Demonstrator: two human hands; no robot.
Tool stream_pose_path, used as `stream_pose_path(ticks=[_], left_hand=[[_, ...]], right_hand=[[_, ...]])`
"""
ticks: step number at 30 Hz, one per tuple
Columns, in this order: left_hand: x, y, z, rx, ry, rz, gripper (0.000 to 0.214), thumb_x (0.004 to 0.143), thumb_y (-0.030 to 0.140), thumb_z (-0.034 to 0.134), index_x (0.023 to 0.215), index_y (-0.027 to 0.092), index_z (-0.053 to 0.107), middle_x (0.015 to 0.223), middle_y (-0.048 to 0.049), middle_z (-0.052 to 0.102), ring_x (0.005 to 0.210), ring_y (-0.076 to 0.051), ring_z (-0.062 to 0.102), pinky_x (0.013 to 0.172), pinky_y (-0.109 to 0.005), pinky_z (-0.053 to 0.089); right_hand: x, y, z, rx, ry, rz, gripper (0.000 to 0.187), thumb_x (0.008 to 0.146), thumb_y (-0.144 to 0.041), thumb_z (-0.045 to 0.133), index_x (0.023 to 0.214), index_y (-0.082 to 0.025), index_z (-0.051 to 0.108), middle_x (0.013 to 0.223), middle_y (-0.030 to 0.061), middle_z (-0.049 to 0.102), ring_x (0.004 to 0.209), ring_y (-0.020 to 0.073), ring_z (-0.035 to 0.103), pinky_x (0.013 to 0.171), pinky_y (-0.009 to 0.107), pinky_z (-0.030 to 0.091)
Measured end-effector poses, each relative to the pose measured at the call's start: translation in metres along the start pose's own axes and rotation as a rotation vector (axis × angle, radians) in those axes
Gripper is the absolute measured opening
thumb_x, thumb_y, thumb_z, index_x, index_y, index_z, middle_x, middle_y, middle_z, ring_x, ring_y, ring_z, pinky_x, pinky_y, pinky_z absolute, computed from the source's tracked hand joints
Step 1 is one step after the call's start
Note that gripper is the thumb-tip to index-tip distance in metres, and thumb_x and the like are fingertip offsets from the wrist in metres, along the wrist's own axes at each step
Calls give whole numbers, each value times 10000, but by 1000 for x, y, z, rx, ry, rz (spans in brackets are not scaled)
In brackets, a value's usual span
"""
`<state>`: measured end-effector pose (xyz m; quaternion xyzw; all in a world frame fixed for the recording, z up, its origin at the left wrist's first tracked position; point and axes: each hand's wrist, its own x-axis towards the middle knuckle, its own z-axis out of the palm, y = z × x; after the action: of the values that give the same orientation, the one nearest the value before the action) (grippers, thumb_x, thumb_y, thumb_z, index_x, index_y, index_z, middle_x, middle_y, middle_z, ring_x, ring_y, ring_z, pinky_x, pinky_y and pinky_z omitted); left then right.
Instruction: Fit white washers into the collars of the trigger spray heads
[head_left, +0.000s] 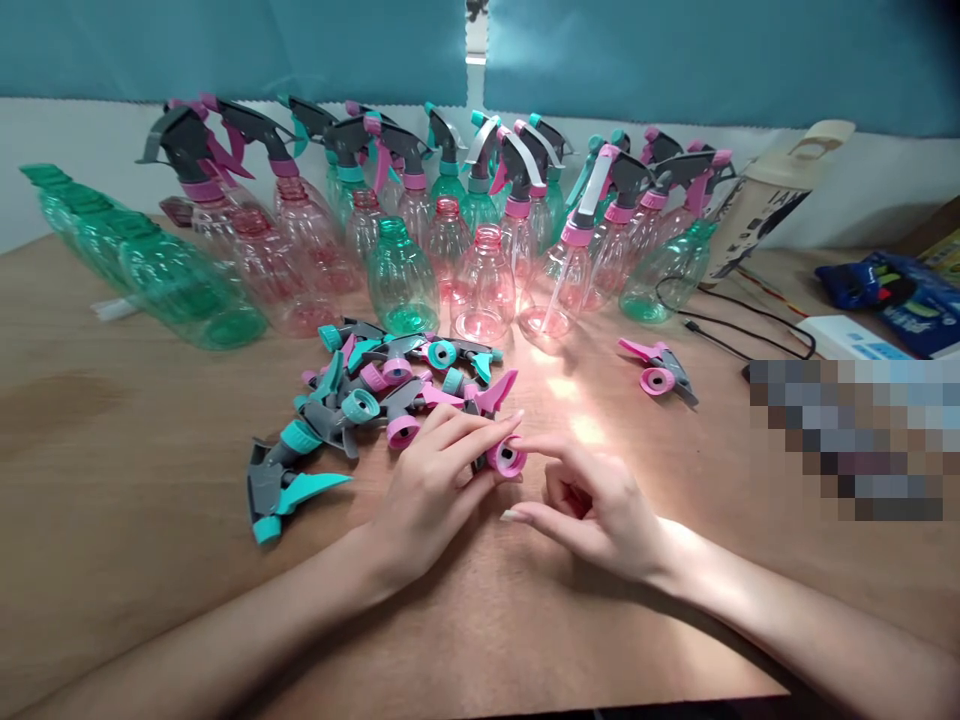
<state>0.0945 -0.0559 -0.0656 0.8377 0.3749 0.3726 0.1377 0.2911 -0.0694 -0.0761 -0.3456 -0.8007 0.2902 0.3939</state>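
My left hand (pixel 435 480) is closed around a pink and grey spray trigger head (pixel 504 440), its pink screw cap facing me. My right hand (pixel 592 505) is beside it, forefinger stretched toward the cap, the other fingers curled; it holds nothing that I can see. Just beyond my left hand lies a pile of loose trigger heads (pixel 375 385) in teal, pink and grey. A single pink trigger head (pixel 660 368) lies apart on the right. Behind them stand pink and green clear plastic bottles (pixel 480 275), several fitted with trigger heads.
Green bottles (pixel 150 270) lie stacked on their sides at the left. A black cable (pixel 742 330), a white box (pixel 851 335), a blue packet (pixel 900 290) and a tilted white bottle (pixel 772 205) sit at the right. Teal cloth hangs on the wall behind the wooden table (pixel 112 450).
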Motion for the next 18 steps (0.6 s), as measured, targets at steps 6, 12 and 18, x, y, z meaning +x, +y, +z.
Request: stream_pose_path(ticks=[6,12,18], left_hand=[[1,-2,3,-15,-16,-4,380,875,85,594,1235,205,580,1025,-41,674,922,-187,529,812,-355,501],[2,0,4,-10,-8,61,357,885,116,596,1232,196,573,994,-41,679,870,-180,519,784,-344,503],[4,4,1,-38,-81,79,163,904,168,584,1053,156,647,957,-49,684,839,-167,523,755,-304,491]], right_hand=[[0,2,-1,-58,22,-52,302,874,-306,630,1130,-188,521,530,-118,362,412,60,351,419,179,311],[-1,6,1,-129,-25,-71,390,880,-341,625,1199,-181,470,542,-101,464,441,80,431,445,194,357],[5,8,-4,-147,-36,-140,142,950,-271,504,1073,-200,497,773,10,672,608,124,643,568,223,499]])
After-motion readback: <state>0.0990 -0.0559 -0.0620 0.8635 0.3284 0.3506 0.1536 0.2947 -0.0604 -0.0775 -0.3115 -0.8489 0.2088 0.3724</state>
